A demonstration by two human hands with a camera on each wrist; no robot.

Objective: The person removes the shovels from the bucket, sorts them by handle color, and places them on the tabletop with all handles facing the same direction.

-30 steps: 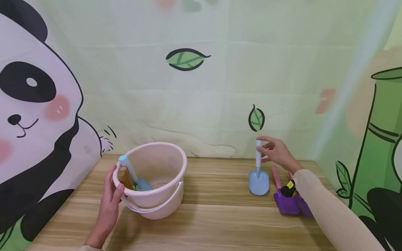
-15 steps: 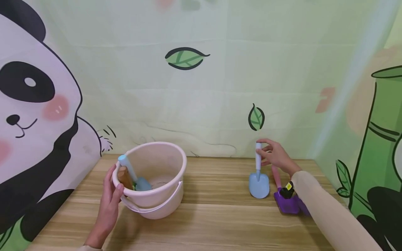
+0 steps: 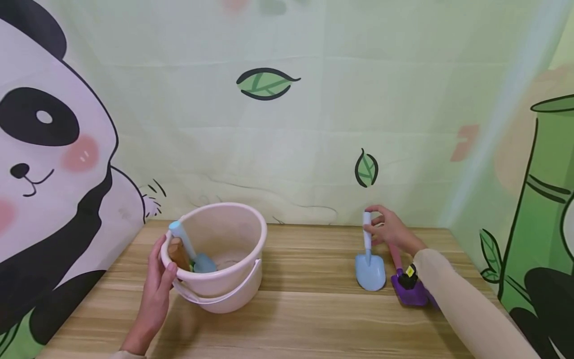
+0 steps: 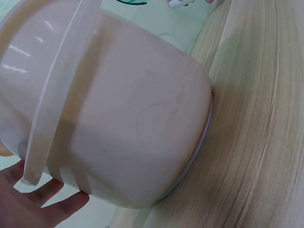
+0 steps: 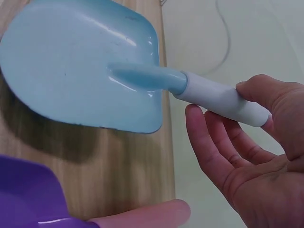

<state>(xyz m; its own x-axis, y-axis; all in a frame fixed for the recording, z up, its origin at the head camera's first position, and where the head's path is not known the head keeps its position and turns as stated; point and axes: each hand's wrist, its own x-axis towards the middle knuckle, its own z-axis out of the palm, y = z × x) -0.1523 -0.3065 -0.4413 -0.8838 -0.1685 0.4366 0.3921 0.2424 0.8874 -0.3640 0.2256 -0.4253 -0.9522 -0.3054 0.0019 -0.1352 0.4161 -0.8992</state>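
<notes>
On the left of the head view, my left hand (image 3: 157, 289) grips the near-left rim of a pale pink bucket (image 3: 233, 227). Its fingers lie along the outer wall in the left wrist view. Inside the bucket lean a blue shovel (image 3: 204, 263) and a brown piece (image 3: 178, 254) whose kind is unclear. My right hand (image 3: 392, 232) pinches the whitish handle of a light blue toy shovel (image 3: 370, 272), thumb on one side and fingers on the other. The shovel stands handle up, blade down; whether its tip touches the table cannot be told.
Beside my right sleeve lies a purple shovel (image 3: 410, 293) with a pink handle (image 3: 395, 257); another purple part shows behind the forearm. The wooden table (image 3: 309, 319) ends at a printed cloth backdrop (image 3: 309, 149). A black device (image 3: 408, 279) sits at my right wrist.
My right hand has lowered the light blue shovel, bringing it slightly nearer to me. The left hand and the bucket have stayed in place.
</notes>
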